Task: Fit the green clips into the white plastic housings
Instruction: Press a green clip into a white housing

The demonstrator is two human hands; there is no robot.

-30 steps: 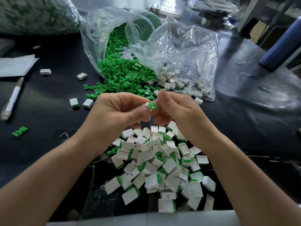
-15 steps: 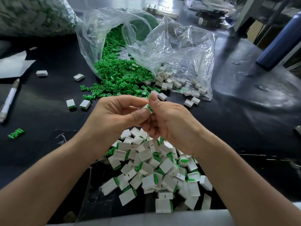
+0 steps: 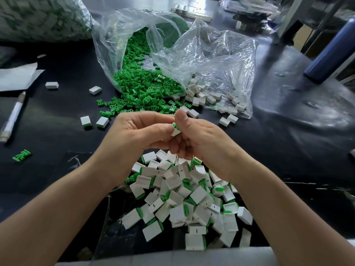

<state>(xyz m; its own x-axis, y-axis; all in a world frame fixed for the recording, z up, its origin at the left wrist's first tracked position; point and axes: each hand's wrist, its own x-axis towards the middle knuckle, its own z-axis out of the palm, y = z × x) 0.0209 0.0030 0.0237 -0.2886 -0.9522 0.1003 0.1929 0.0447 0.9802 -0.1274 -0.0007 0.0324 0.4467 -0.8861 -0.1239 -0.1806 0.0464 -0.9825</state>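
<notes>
Nearest: heap of assembled white plastic housings (image 3: 197, 196). Above it, left hand (image 3: 138, 137) and right hand (image 3: 203, 141) fingers pinch one small white housing (image 3: 176, 132), green clip (image 3: 175, 126) partly seated. Advise pressing squarely until flush. Beyond: clear plastic bag of loose green clips (image 3: 142, 89).

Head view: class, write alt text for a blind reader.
Left hand and right hand pinch a white housing with a green clip in it, above a pile of assembled pieces. Behind, a clear bag spills loose clips onto a black table.
</notes>
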